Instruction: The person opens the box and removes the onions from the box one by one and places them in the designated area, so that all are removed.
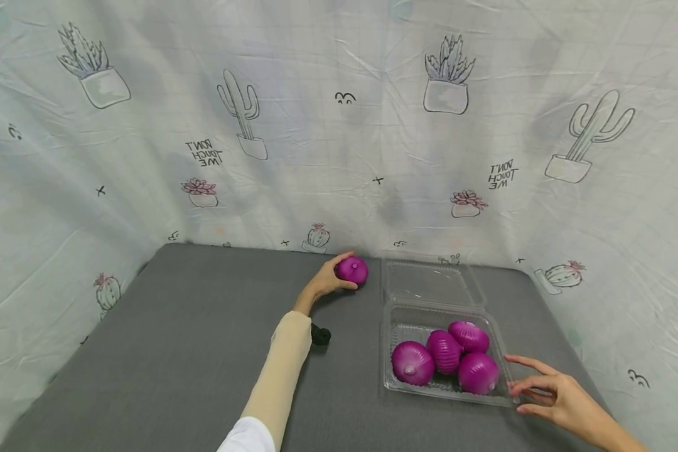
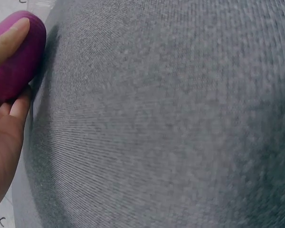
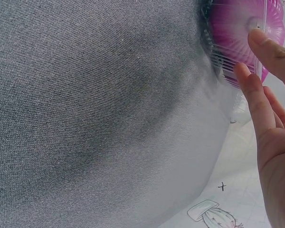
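Observation:
At the back of the table, my left hand (image 1: 323, 281) grips a purple onion (image 1: 355, 271), thumb on one side and fingers on the other. The left wrist view shows the thumb lying across the onion (image 2: 35, 52) and fingertips at its lower edge. A clear plastic clamshell box (image 1: 392, 380) lies with its lid (image 1: 426, 282) folded back, holding several purple onions (image 1: 412, 363). My right hand (image 1: 565, 402) is at the box's right side, fingers loosely bent and spread, fingertips at the wall; whether they touch it I cannot tell. In the right wrist view an onion (image 3: 232, 23) shows through the plastic.
The grey cloth-covered table (image 1: 192, 351) extends widely to the left. A white curtain (image 1: 328, 138) printed with cacti hangs behind and around it. A dark strap-like item (image 1: 320, 334) sits by the left wrist, beside the beige sleeve (image 1: 282, 364).

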Available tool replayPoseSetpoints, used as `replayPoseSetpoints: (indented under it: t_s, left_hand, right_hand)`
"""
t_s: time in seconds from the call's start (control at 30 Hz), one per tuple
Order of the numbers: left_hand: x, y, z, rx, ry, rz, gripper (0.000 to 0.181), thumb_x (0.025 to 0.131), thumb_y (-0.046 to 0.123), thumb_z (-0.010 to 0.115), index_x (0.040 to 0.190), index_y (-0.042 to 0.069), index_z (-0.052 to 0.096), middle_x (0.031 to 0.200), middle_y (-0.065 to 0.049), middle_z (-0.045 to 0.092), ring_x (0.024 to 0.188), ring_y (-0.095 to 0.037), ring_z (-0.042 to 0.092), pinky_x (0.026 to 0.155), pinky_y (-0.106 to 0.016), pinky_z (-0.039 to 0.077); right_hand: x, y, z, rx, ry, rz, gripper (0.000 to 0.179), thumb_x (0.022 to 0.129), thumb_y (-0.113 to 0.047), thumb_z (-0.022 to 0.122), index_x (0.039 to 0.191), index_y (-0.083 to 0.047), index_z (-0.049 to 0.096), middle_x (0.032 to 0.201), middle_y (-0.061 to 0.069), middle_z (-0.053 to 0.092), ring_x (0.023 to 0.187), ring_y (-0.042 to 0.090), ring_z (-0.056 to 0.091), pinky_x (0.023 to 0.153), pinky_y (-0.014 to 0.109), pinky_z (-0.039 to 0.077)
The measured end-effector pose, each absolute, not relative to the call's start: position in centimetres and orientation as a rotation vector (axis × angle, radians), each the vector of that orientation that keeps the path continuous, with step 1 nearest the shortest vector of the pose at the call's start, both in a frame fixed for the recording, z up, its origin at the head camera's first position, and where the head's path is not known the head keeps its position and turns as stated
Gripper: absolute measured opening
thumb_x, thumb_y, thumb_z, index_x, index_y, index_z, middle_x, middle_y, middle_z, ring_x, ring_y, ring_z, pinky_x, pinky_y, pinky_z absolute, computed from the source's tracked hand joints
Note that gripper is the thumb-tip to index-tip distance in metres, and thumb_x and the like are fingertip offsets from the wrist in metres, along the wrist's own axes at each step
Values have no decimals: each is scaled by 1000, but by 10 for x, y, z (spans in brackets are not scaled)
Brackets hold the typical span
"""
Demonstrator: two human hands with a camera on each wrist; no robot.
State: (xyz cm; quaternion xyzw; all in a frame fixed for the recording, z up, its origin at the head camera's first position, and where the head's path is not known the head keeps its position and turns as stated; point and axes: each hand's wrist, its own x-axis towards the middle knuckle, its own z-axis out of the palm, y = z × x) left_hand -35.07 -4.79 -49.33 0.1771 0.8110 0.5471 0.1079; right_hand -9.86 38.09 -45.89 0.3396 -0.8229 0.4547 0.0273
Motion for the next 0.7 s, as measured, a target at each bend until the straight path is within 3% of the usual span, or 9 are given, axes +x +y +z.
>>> replayPoseSetpoints:
  t_s: [0.1,0.33,0.7]
  left_hand:
    - [-350,-48,-493,522,2350,1629,84,79,6,78,150,14,34,146,-18,38,124,-32,45,88,-40,49]
    - [-351,-48,-494,532,2296,1664,83,80,6,77,150,7,32,145,-22,40,128,-33,45,101,-44,42]
    - [-349,-48,-497,576,2265,1709,88,76,-1,79,150,9,32,150,-13,36,131,-29,43,102,-43,41]
  right_hand:
    - [-98,381,-459,1049,-2538,1396,34,67,13,77,96,-3,72,141,-13,45,97,1,64,72,20,54]
    - [-98,380,-460,1037,-2538,1424,33,67,13,77,95,-2,71,140,-14,45,97,2,64,72,22,55]
    - [-97,381,-460,1012,-2557,1410,33,67,12,78,97,-2,71,140,-15,45,92,3,66,70,22,55]
